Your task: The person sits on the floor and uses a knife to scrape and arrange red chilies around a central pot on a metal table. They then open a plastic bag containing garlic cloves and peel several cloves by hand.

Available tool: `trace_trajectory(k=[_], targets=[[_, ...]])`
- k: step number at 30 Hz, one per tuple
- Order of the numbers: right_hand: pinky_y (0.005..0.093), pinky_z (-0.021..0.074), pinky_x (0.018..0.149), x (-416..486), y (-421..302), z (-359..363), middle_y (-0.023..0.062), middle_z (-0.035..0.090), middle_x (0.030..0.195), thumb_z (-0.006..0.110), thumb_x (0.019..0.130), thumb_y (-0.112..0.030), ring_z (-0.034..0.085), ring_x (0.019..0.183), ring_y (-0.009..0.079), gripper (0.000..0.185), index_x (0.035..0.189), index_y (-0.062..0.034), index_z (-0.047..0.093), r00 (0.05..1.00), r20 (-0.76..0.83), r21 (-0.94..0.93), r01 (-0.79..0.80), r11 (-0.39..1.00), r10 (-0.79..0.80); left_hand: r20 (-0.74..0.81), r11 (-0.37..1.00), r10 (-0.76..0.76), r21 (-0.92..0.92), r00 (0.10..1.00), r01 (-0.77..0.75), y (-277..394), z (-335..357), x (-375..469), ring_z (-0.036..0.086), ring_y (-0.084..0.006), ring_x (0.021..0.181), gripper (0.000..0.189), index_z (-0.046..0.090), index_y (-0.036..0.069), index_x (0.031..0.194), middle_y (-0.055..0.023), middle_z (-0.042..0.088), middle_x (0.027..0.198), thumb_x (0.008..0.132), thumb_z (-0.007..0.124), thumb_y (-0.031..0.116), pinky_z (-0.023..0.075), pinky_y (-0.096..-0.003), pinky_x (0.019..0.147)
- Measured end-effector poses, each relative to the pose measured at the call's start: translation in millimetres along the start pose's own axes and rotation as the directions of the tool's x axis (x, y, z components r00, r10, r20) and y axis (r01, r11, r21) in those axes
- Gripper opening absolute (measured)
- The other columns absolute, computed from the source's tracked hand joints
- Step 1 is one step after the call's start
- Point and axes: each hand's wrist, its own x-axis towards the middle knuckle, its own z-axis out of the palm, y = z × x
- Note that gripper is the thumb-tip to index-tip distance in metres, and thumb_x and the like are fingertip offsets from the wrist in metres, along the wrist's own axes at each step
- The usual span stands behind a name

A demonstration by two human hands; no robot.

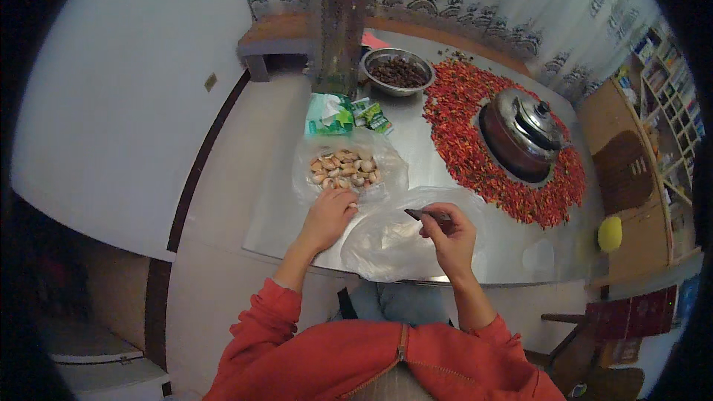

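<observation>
Garlic cloves [345, 168] lie heaped on a clear plastic bag [390, 159] at the centre-left of the table. My left hand [330, 217] rests palm down at the near edge of the heap; a small pale piece shows by its fingertips, and whether it is gripped cannot be told. In my right hand [450, 229] is a small dark pointed tool, perhaps a knife [415, 214], its tip towards the left. Below that hand a second clear plastic bag [384, 245] lies spread out flat at the table's near edge.
Chopped red chillies [462, 145] cover the metal table's right part, around a lidded steel pot [521, 133]. At the back stands a metal bowl [398, 71] of dark brown pieces. A green tissue pack [328, 115] and small green packets [374, 116] lie beyond the garlic, near a pillar [337, 28].
</observation>
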Motion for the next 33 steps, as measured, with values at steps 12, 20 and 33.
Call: trace_trajectory(k=[12, 20, 33], targets=[[0.0266, 0.0470, 0.071, -38, 46, -30, 0.0076, 0.061, 0.085, 0.065, 0.079, -0.008, 0.059, 0.077, 0.0144, 0.028, 0.103, -0.0016, 0.051, 0.991, -0.132, -0.264, -0.046, 0.963, 0.011, 0.007, 0.941, -0.025, -0.339, 1.000, 0.026, 129, 9, -9, 0.060, -0.0195, 0.072, 0.017, 0.060, 0.003, 0.099, -0.0121, 0.063, 0.087, 0.085, 0.059, 0.013, 0.0469, -0.0297, 0.066], [0.0311, 0.0473, 0.078, -45, 38, -42, 0.0127, 0.060, 0.104, 0.057, 0.078, -0.001, 0.060, 0.095, 0.0243, 0.036, 0.113, -0.0007, 0.048, 0.972, -0.136, -0.333, 0.138, 0.933, -0.192, 0.149, 0.778, -0.394, -0.471, 0.907, 0.416, 123, 50, -22, 0.060, -0.0149, 0.073, 0.023, 0.057, 0.002, 0.106, -0.0086, 0.066, 0.090, 0.087, 0.057, 0.015, 0.0481, -0.0278, 0.067], [0.0285, 0.0475, 0.064, -55, 28, -25, 0.0066, 0.064, 0.085, 0.062, 0.074, 0.001, 0.058, 0.075, 0.0192, 0.021, 0.092, -0.0079, 0.067, 0.947, 0.039, -0.430, 0.303, 0.851, -0.318, 0.188, 0.570, -0.496, -0.666, 0.848, 0.481, 112, 43, -29, 0.057, -0.0104, 0.081, 0.025, 0.055, 0.005, 0.111, -0.0063, 0.063, 0.098, 0.090, 0.055, 0.019, 0.0450, -0.0229, 0.070]])
